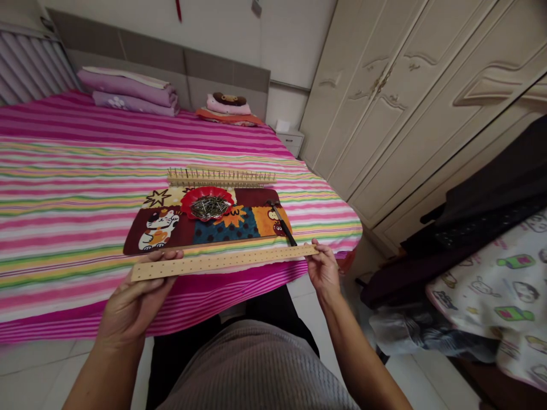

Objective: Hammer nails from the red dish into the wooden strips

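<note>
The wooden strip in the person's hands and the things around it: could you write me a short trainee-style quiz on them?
1. True or false: the drilled wooden strip is held by one hand only.
2. What does the red bowl hold?
3. Fill the gap: the black-handled tool lies nearer the person's ____ hand.

Key:
1. False; the left hand and the right hand each grip it near an end.
2. A heap of thin metal nails.
3. Right.
</note>
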Demonstrator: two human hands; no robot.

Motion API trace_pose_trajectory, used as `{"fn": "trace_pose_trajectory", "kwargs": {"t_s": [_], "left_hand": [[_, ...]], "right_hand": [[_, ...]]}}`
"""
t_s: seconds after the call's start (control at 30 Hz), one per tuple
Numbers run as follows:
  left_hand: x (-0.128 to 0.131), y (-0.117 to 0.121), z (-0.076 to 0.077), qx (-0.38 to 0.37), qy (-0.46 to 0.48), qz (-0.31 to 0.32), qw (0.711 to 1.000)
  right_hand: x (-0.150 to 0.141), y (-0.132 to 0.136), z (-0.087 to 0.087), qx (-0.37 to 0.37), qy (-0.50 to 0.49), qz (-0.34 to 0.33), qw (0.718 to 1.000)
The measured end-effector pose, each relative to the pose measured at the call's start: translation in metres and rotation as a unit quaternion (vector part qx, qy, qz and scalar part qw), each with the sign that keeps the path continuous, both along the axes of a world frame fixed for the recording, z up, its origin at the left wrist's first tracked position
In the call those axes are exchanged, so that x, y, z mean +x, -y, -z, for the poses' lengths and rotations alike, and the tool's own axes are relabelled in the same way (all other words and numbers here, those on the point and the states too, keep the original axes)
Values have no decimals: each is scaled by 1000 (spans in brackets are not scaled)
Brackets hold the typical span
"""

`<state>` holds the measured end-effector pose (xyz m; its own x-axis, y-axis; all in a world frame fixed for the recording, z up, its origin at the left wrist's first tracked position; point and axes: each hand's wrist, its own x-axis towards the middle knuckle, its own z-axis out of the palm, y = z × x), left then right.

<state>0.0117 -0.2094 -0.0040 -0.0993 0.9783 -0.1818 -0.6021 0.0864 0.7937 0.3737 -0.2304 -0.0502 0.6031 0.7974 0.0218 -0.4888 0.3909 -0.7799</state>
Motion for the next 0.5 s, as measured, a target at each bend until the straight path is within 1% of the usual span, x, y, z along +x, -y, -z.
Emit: {"fn": "trace_pose_trajectory", "kwargs": {"t_s": [0.2,0.33,0.5], "left_hand": [[-5,1,8,-31,6,7,999],[-4,0,11,-51,25,-2,998],[-4,-2,24,-62,66,-11,996]], "right_hand": [[-2,0,4,-15,-17,-12,1000],[-2,-1,8,-21,1,-21,1000],[-1,-1,17,-43,30,-31,998]]}}
